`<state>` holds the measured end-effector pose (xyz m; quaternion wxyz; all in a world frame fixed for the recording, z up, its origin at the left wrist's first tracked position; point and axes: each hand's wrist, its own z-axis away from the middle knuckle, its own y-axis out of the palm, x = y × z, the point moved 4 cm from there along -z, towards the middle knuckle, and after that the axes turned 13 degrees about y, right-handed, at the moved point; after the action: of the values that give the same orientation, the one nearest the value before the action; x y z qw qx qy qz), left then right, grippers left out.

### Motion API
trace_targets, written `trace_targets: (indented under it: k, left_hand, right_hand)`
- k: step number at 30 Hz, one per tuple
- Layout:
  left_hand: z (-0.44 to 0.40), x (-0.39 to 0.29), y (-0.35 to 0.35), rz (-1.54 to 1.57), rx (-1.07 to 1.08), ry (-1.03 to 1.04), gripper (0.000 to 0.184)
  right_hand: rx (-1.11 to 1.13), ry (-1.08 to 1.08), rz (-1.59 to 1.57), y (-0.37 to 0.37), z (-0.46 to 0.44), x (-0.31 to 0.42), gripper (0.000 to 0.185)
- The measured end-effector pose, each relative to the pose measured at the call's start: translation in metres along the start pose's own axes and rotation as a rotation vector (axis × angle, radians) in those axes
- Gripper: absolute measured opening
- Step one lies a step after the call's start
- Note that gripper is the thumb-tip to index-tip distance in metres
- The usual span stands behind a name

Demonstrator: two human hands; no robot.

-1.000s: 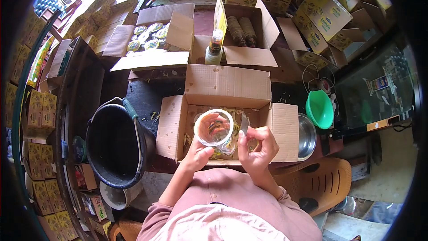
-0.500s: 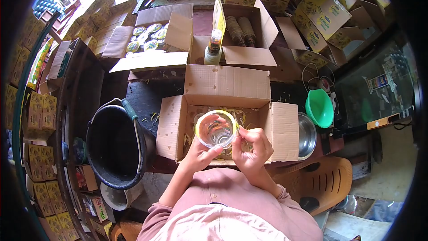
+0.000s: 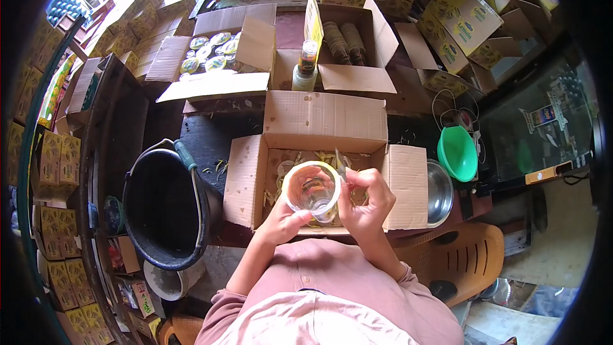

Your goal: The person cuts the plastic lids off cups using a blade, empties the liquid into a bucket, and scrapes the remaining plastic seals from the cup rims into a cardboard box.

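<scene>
While the left hand (image 3: 284,220) grips a clear cup (image 3: 311,190) around its side, with the mouth tilted up toward the camera, the right hand (image 3: 365,203) pinches a thin flat piece (image 3: 340,161) between thumb and forefinger at the cup's right rim. Whether that piece touches the rim cannot be told.

The cup is held over an open carton (image 3: 325,115), within the line of its walls, and yellowish scraps (image 3: 274,185) lie on the carton's floor. Both wrists cross the near wall, which runs close to the person's torso, so room is tight on that side. Flaps fold outward to left, right and far side, leaving the mouth wide around the hands.

Beyond the left flap stands a black bucket (image 3: 165,207), its rim near the flap's edge. The right flap reaches a steel bowl (image 3: 438,197), partly covering it, with a green bowl (image 3: 457,153) just behind. A dark strip of worktop (image 3: 211,131) shows between the carton and a box of lidded cups (image 3: 214,86) farther back.
</scene>
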<state>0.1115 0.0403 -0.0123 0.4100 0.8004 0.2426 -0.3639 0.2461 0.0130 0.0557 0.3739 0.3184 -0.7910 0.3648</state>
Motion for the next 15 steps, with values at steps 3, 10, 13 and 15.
trace_targets:
  k: [3, 10, 13, 15]
  left_hand:
    - [0.000, 0.008, -0.004, 0.106, -0.050, 0.018, 0.076]
    - [-0.007, 0.001, 0.003, -0.140, -0.048, 0.018, 0.069]
    - [-0.006, 0.002, 0.003, -0.135, -0.041, 0.049, 0.065]
    - [-0.005, 0.002, 0.003, -0.110, -0.060, 0.055, 0.064]
  right_hand:
    - [-0.026, 0.026, -0.040, -0.001, 0.003, 0.001, 0.015]
    - [-0.013, -0.054, -0.017, 0.000, 0.012, 0.004, 0.015]
    - [-0.019, -0.052, -0.008, 0.001, 0.013, 0.004, 0.015]
    - [-0.018, -0.046, -0.006, 0.001, 0.015, 0.003, 0.015]
